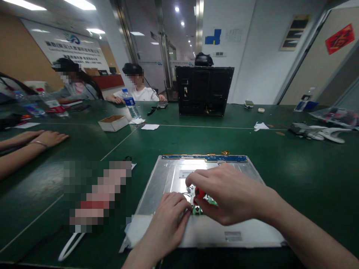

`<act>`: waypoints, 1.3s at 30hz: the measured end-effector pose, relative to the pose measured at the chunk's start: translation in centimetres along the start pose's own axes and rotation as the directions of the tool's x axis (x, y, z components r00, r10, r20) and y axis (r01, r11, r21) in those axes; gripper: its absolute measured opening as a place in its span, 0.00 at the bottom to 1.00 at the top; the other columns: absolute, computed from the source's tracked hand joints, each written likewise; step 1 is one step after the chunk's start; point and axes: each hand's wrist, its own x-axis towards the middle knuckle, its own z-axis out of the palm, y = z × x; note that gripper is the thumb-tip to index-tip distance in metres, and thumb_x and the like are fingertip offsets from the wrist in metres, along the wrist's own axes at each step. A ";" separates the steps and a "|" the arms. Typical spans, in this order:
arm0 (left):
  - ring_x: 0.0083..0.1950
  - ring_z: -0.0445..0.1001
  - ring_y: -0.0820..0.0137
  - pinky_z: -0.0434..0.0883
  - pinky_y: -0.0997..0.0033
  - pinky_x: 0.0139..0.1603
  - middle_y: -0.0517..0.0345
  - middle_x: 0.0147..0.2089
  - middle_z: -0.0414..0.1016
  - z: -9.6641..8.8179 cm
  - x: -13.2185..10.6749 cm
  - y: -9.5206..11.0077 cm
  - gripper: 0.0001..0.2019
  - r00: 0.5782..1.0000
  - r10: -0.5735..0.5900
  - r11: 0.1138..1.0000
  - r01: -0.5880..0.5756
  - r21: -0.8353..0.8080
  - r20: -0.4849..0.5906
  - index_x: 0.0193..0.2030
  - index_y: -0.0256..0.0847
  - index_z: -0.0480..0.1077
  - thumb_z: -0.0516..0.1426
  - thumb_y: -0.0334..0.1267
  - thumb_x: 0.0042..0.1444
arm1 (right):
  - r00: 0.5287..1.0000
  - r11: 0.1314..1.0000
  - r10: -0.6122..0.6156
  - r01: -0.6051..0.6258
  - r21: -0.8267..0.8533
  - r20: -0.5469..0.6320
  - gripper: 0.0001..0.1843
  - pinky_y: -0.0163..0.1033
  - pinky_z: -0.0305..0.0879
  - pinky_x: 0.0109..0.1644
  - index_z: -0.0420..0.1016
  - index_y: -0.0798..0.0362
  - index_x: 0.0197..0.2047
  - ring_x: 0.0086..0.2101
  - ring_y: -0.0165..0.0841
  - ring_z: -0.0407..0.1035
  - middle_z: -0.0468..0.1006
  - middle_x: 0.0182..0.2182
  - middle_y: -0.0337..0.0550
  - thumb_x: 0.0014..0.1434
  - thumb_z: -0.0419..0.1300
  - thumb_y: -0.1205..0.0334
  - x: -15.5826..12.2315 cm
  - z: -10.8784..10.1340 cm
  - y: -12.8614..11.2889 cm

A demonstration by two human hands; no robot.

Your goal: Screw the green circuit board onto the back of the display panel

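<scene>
A flat silver display panel (168,179) lies back-up on the green table, with a blue circuit strip (207,158) along its far edge. Near its front middle sits a small green circuit board (209,202). My right hand (224,194) curls over that board, fingers closed around a small red object (199,192). My left hand (168,216) rests beside it on the panel, its fingertips pinched against the board's left edge. What the left fingers hold is hidden.
A black monitor shell (203,90) stands upright at the back. A cardboard box (113,122), a water bottle (130,103) and paper scraps lie far left. A co-worker's forearms (30,141) rest at left; other people sit behind. White gloves (322,132) lie right.
</scene>
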 end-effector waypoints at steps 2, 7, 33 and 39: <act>0.40 0.68 0.64 0.64 0.62 0.42 0.56 0.36 0.70 0.0 0.0 0.0 0.07 1.000 0.006 1.000 -0.006 0.008 -0.011 0.34 0.41 0.67 0.50 0.27 0.57 | 1.000 1.000 0.018 -0.018 -0.015 -0.009 0.06 0.36 0.44 0.26 0.63 0.53 0.41 0.26 0.28 0.61 0.74 0.31 0.39 0.59 0.53 0.62 0.1 0.2 0.1; 0.40 0.68 0.64 0.64 0.62 0.42 0.56 0.35 0.70 0.0 0.0 0.0 0.07 0.999 0.008 1.000 -0.008 0.014 -0.031 0.35 0.41 0.67 0.50 0.27 0.57 | 0.999 0.998 0.032 -0.032 -0.051 -0.012 0.07 0.36 0.43 0.26 0.64 0.52 0.39 0.26 0.28 0.64 0.76 0.30 0.38 0.62 0.54 0.58 0.3 0.4 0.2; 0.41 0.69 0.64 0.64 0.62 0.43 0.56 0.37 0.71 -0.1 0.1 0.1 0.07 1.000 -0.005 1.000 0.005 0.013 -0.001 0.37 0.42 0.68 0.50 0.27 0.57 | 1.000 0.999 -0.024 0.024 0.028 0.012 0.09 0.36 0.48 0.27 0.63 0.53 0.41 0.28 0.29 0.61 0.73 0.35 0.40 0.57 0.55 0.62 -0.1 -0.1 0.1; 0.41 0.69 0.65 0.64 0.63 0.43 0.57 0.37 0.71 -0.1 0.0 0.1 0.07 1.000 -0.004 1.000 0.004 0.013 -0.006 0.35 0.42 0.68 0.51 0.27 0.57 | 1.000 1.000 0.000 0.000 0.017 0.018 0.08 0.36 0.47 0.26 0.63 0.53 0.42 0.27 0.28 0.61 0.73 0.33 0.40 0.59 0.53 0.63 0.1 -0.1 -0.1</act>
